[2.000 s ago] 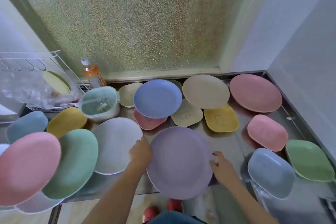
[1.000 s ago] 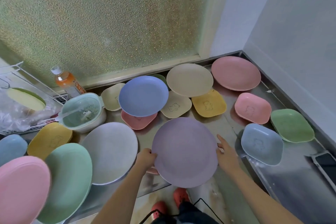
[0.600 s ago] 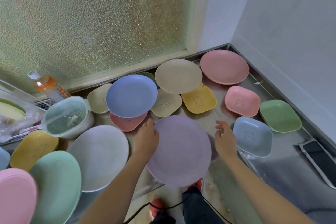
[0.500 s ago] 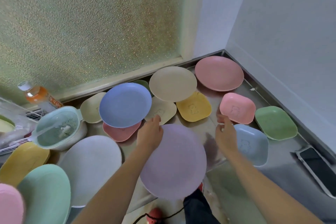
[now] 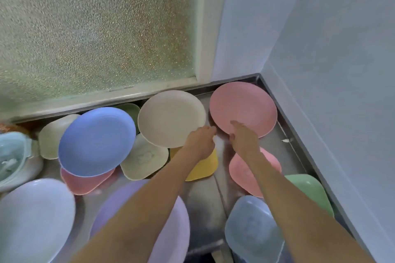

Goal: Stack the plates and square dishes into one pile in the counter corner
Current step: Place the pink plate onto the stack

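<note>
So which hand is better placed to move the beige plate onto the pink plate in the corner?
Left. The left hand is at the near rim of the beige plate, while the right hand reaches over the near edge of the pink plate, which already sits in the corner.

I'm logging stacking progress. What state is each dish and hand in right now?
pink round plate: flat in the corner, nothing stacked on it
beige round plate: overlapping square dishes
blue round plate: propped on other dishes
purple round plate: lying by the counter's front edge, not held
left hand: at the beige plate's edge
right hand: open, fingertips over the pink plate's near rim
</note>
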Available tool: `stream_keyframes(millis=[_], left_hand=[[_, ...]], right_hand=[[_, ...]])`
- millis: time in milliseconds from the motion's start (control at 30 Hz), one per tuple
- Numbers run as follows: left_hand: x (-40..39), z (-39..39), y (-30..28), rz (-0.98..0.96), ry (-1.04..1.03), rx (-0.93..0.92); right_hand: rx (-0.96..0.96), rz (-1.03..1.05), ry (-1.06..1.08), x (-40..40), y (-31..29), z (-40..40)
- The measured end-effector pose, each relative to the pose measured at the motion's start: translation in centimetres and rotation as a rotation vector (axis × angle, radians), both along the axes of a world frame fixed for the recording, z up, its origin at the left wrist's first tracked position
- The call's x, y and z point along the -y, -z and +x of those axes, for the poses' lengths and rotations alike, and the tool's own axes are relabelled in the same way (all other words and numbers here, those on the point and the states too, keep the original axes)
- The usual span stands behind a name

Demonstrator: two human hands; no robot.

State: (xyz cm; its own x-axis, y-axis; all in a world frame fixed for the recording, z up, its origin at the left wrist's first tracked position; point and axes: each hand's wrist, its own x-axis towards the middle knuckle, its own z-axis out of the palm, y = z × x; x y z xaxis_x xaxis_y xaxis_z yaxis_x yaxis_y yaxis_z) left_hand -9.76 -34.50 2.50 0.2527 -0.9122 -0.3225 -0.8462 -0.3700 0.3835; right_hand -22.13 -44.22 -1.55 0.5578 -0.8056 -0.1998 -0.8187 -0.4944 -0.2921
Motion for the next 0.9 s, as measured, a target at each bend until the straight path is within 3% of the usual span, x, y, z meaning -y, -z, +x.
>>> stream_keyframes(millis=[67,200,300,433,633,833,900], left_hand=[[1.1,-0.7,0.5,0.041,-0.023,0.021],[1.8,-0.8,1.3,0.068,-0.122,-0.046],[2.1,-0.1,1.7,-0.010,-0.311,-0.197],[2.6,-0.5,0.0,-0.075,-0.537,-0.589],[1.7,-0.5,-2.3,-0.285,-0.700,-0.721],[-5.6,2.5,-3.0,-0.415,-0.763,-0.559],[-9.4,3.7,-3.2,-0.395,-0.715,-0.539]], right_hand=[[-0.100,0.028,-0.040,0.7,0.8,0.6],[-0.099,-0.019,-0.034,1.0,2.1,1.2],[-0.014,-0.122,-0.021,0.4,2.1,0.6],[0.177,-0.333,-0.021,-2.3,0.1,-0.5],[0.294,-0.411,-0.061,-7.2,-1.1,-1.5],[0.425,-0.410,-0.355,-12.8,-3.5,-0.3],[0.494,-0.378,-0.241,-14.4,-4.6,0.1]])
